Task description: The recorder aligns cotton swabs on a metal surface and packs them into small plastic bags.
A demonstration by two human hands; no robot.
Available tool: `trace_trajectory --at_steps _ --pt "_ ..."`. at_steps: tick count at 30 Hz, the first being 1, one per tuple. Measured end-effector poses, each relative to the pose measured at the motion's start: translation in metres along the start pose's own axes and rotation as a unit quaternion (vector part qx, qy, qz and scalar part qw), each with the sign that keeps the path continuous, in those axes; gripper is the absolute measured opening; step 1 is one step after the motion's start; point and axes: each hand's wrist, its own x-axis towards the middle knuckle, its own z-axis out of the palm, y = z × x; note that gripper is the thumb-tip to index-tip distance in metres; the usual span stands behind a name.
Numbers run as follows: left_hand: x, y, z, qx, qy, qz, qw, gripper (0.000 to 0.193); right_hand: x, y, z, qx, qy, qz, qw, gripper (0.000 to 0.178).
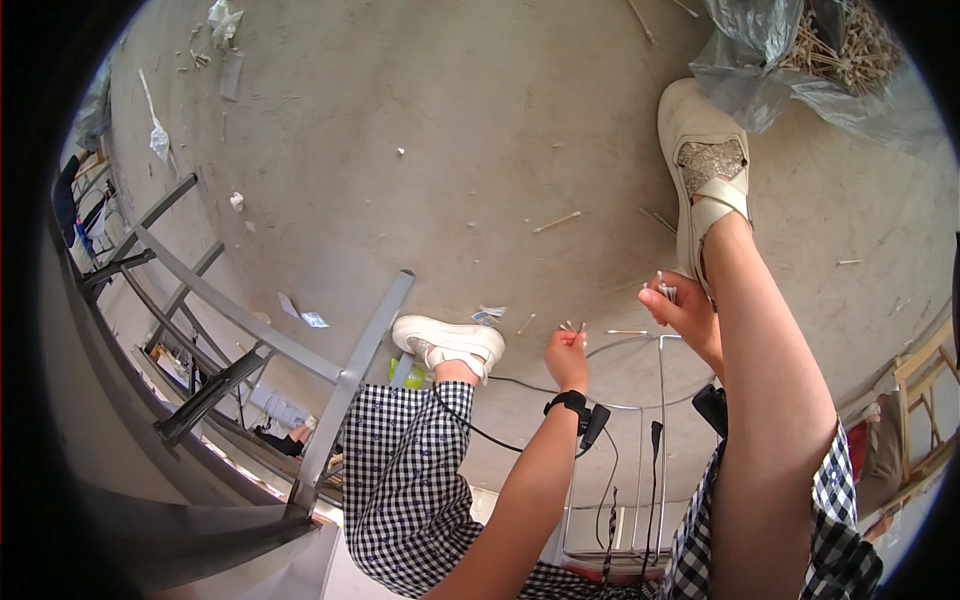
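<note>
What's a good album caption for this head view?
Left hand and right hand hold cotton swabs above a littered floor.

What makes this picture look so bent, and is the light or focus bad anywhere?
Head view: fisheye distortion curves the metal frame near the left edge; head view: light on the floor looks soft, with pale glints on the plastic bag; head view: the swabs in the right hand are too small to count surely.
</note>
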Motion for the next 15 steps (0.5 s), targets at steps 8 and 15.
trace_trajectory --at_steps 8,15 --pt "-0.005 0.003 0.003 -0.023 0.015 -0.015 0.999 0.023 -0.002 0.001 0.006 0.022 0.007 -0.033 0.999 0.034" --pt "-0.010 0.006 0.003 0.007 0.076 0.000 0.997 0.024 0.001 0.006 0.003 0.010 -0.011 -0.041 0.999 0.032"
